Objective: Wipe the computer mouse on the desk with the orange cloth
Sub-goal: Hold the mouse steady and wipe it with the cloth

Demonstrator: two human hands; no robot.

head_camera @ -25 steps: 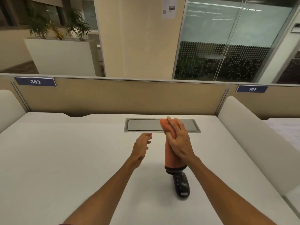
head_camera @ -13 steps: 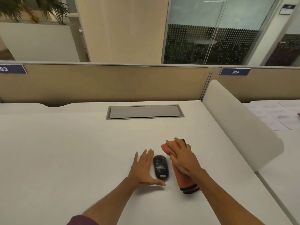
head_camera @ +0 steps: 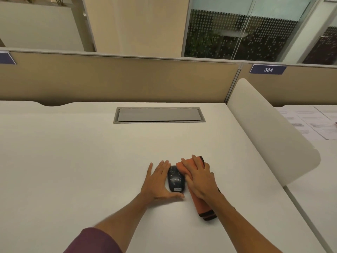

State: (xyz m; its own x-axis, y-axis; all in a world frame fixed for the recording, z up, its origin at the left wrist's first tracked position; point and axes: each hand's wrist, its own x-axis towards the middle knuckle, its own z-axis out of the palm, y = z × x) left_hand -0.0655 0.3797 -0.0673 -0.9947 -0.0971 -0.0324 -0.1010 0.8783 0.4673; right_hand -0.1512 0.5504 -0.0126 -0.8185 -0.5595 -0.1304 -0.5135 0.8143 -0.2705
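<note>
A black computer mouse lies on the white desk, its small label toward me. My left hand lies flat against the mouse's left side, fingers spread, thumb curled under its near end. An orange cloth with a dark striped end lies folded along the mouse's right side. My right hand presses down on the cloth, whose far corner touches the mouse's upper right edge.
A grey cable hatch is set into the desk farther back. A beige partition closes the far edge. A white curved divider stands on the right, with printed papers on the desk beyond it.
The cloth was held upright over the mouse a second ago; it now lies flat beside it under my right hand. My left hand has come down against the mouse's left side.
</note>
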